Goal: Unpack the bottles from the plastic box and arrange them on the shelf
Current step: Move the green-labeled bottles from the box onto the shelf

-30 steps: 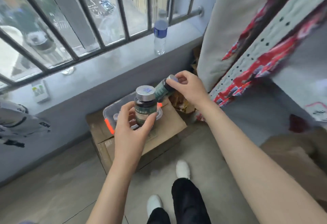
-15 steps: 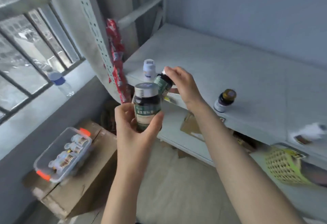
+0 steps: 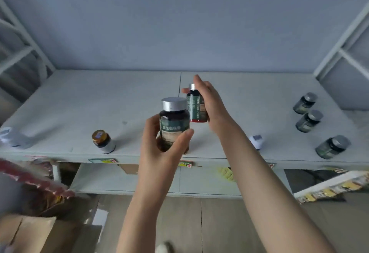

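My left hand (image 3: 159, 152) grips a dark bottle with a silver cap and green label (image 3: 174, 120), held upright over the front edge of the pale shelf (image 3: 79, 100). Just behind it, my right hand (image 3: 211, 104) holds a second, slimmer green-labelled bottle (image 3: 196, 104) upright above the shelf's middle. Three dark silver-capped bottles (image 3: 308, 120) stand at the shelf's right end. A gold-capped bottle (image 3: 102, 140) stands near the front left, a small white bottle (image 3: 257, 140) right of my right forearm. The plastic box is out of view.
A white container (image 3: 12, 136) sits at the shelf's far left edge. White frame uprights (image 3: 339, 52) rise at both ends. A lower shelf (image 3: 127, 178) lies beneath. A red-patterned wrapped bundle (image 3: 38, 182) and a cardboard box (image 3: 26, 232) are at lower left.
My view has swung from the window and plastic box round to face the shelf squarely. Both hands have carried their bottles along, and the right-hand bottle has gone from tilted to upright.
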